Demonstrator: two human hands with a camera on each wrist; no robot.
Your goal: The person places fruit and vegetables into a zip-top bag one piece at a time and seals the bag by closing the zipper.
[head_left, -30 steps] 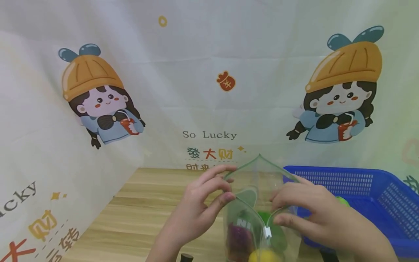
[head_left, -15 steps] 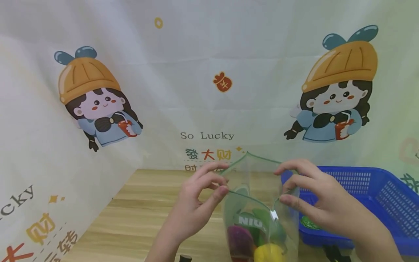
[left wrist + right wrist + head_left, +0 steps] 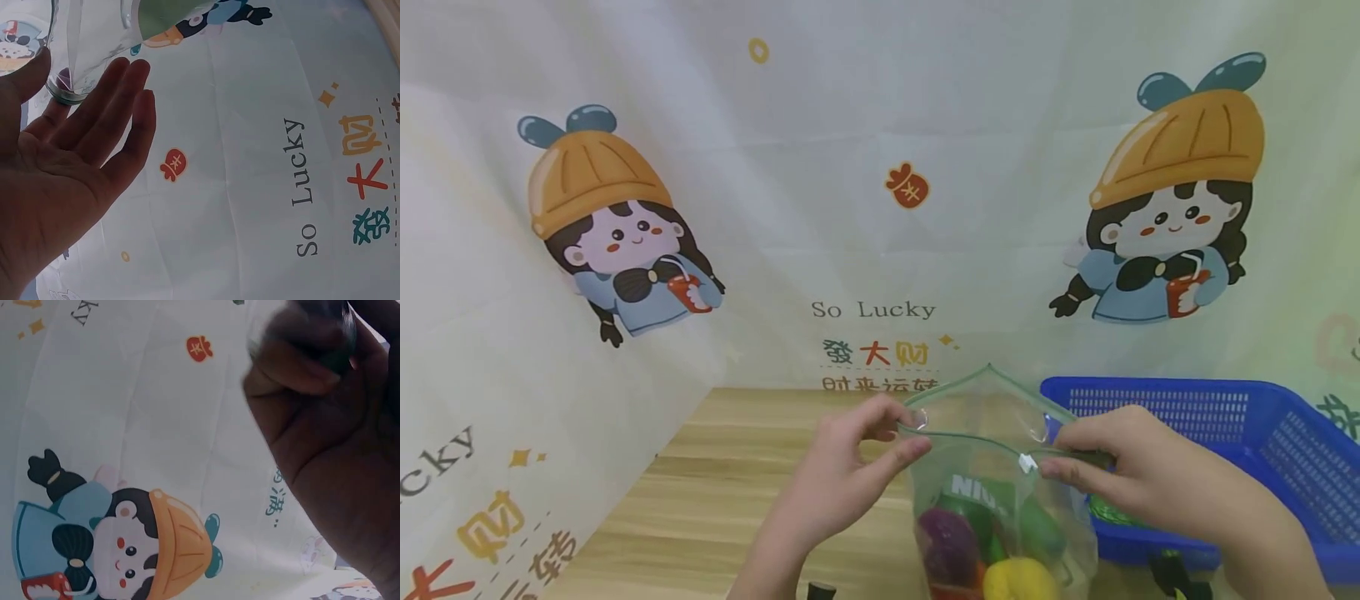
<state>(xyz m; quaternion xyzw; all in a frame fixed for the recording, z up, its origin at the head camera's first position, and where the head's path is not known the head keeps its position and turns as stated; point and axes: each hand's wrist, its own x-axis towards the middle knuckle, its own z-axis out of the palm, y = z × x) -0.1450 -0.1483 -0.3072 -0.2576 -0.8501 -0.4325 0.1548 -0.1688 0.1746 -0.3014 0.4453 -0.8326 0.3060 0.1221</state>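
A clear zipper bag (image 3: 970,454) with a green rim and a white slider (image 3: 1027,463) stands in front of me, its mouth parted. Through its wall show a purple eggplant (image 3: 949,546), a yellow vegetable (image 3: 1021,579) and green ones (image 3: 1037,525). My left hand (image 3: 857,471) holds the rim's left end between thumb and fingers. The left wrist view has that bag end (image 3: 65,94) between the thumb and the spread fingers of the left hand (image 3: 81,144). My right hand (image 3: 1131,467) pinches the rim's right end beside the slider; its fingertips blur in the right wrist view.
A blue plastic basket (image 3: 1165,392) stands to the right, with something green (image 3: 1112,510) inside. A dark item (image 3: 1176,575) lies by its front edge, and a dark round end (image 3: 822,590) shows at the bottom. A printed cloth (image 3: 880,250) hangs behind the wooden table (image 3: 700,500).
My right hand has gone from spread fingers on the rim to a pinch near the slider. The front rim has straightened and the slider sits higher. The left fingers have drawn in slightly.
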